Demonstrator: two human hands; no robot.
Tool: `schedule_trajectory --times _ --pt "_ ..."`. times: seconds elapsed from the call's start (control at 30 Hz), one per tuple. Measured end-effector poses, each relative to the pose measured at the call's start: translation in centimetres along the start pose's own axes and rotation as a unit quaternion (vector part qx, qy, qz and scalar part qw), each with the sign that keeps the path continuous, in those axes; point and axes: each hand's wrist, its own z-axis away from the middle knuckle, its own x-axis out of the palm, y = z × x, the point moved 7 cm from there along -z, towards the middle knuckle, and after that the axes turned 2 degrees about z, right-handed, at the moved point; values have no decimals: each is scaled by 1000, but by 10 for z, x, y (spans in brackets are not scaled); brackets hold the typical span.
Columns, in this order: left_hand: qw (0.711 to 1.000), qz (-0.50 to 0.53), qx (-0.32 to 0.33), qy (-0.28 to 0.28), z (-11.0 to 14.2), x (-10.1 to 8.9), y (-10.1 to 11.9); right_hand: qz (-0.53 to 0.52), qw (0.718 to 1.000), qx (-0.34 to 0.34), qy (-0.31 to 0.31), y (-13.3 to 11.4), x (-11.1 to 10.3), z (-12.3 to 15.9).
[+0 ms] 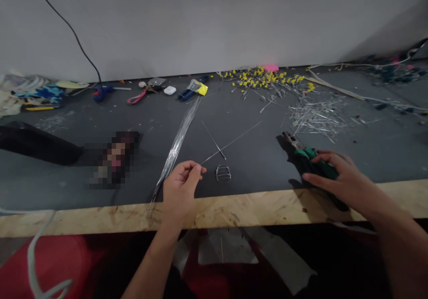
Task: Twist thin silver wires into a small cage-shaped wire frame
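My left hand [183, 184] pinches one end of a long thin wire [234, 141] between thumb and fingertips, and the wire slants up to the right over the table. My right hand [344, 176] is closed round the green and black handles of pliers [307, 154], whose jaws point up and left. Between the hands lies a small oval wire frame [223, 173] with several crossbars. A short thin metal rod [214, 140] rests just above it, crossed by the held wire. Left of my left hand stretches a bundle of straight wires [177, 143].
Yellow-tipped wire pieces [264, 78] and a heap of loose wire pieces [316, 116] lie at the back right. Keys with a pink strap [137, 96] and a white case [170, 90] sit by the wall. A black object [36, 143] stands left. The table has a wooden front edge [247, 207].
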Motion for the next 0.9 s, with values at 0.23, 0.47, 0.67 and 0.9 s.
schedule_trajectory --times 0.23,0.47,0.67,0.9 --pt "1000 13 5 3 -3 0 -3 126 987 -75 -64 -26 3 12" --pt "999 49 -9 20 -4 -3 -6 -29 980 131 -146 -25 11 29" --pt "999 45 0 20 -3 2 5 -109 941 168 -273 -58 52 66" --pt "1000 -5 24 2 5 16 28 -216 893 214 -332 -83 83 90"
